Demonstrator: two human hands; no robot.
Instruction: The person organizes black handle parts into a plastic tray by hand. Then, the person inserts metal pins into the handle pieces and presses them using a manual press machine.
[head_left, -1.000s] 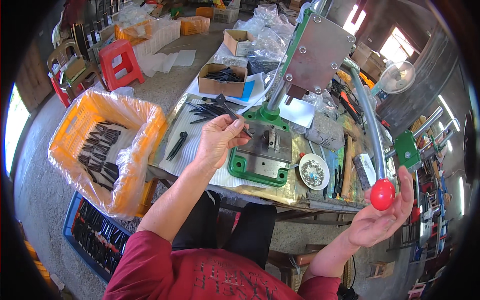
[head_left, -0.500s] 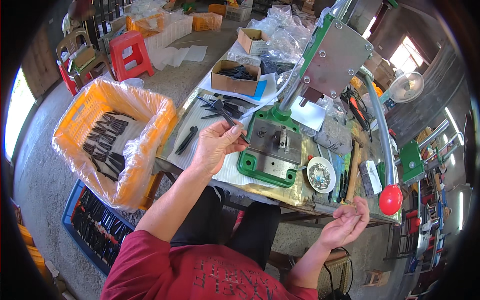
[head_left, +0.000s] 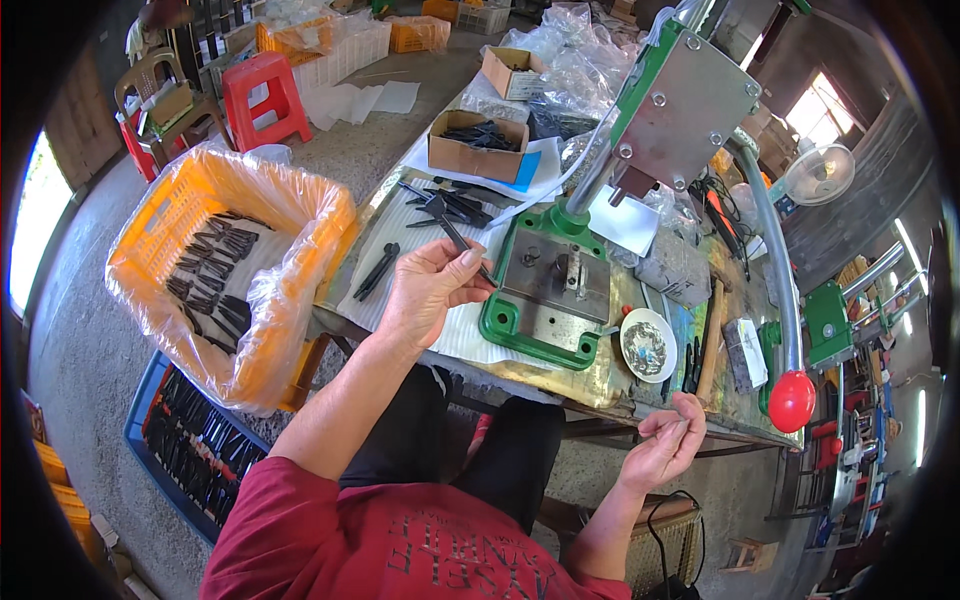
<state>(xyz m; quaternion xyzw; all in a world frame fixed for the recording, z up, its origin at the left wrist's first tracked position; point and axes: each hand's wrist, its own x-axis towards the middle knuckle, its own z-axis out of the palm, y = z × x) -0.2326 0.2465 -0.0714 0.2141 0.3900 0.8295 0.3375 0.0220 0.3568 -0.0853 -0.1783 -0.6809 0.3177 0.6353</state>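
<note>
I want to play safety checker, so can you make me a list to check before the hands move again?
1. Black part gripped: ok, it is between the thumb and fingers of the left hand.
2. Fingers out from under the press ram: ok, both hands are off to the sides.
3. Right hand on the red knob: not ok, they are apart.
4. Right hand empty: cannot tell, its fingertips are bunched together.
5. White dish on the table: ok, it sits right of the green press base.
</note>
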